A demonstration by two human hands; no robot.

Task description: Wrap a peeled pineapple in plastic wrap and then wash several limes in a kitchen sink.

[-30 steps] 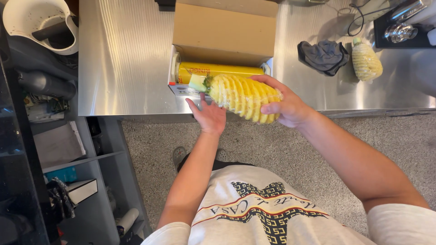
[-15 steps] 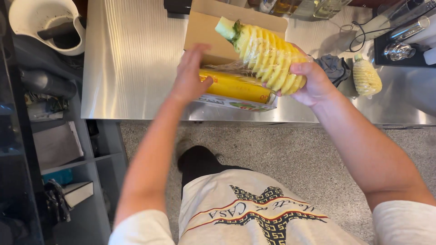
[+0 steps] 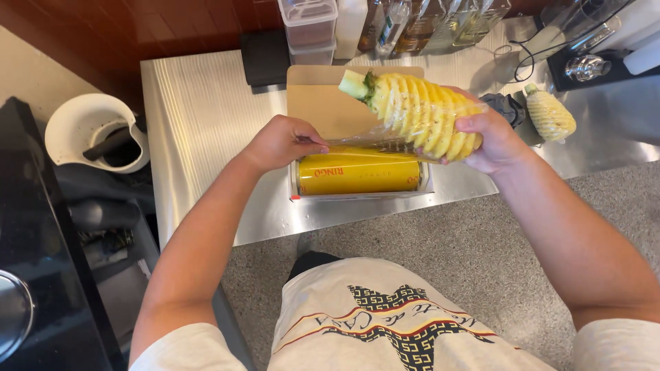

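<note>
Here the peeled pineapple [image 3: 421, 113], cut in a spiral with a short green stub left at its crown, is held in the air above the table [image 3: 206, 130], tilted so the stub points up and to the left. The right hand [image 3: 491, 141] cups its lower end, fingers wrapped round the fruit and grasping it firmly, which keeps the wet flesh off the steel. A sheet of clear film [image 3: 371, 145] runs from under the fruit to the left hand [image 3: 282, 141], whose fingers are clenched on the film's edge, pulling it taut and level; held that way the sheet can lie smooth against the pineapple rather than bunch up.

Just below both hands sits the yellow roll of film [image 3: 357, 175] in its open cardboard box [image 3: 323, 103], lid tipped back, standing near the front edge of the table so the sheet feeds straight upward. To the right, well apart, a second peeled pineapple [image 3: 550, 113] lies on the table beside a dark cloth [image 3: 505, 106]. At the back stand clear plastic containers [image 3: 309, 27] and several bottles [image 3: 426, 20], with a dark mat [image 3: 265, 58] next to them. Off the table to the left, lower down, a white bucket [image 3: 96, 134] holds dark scraps or a tool; which, I cannot tell. The person's patterned shirt [image 3: 392, 323] fills the bottom of the view.
</note>
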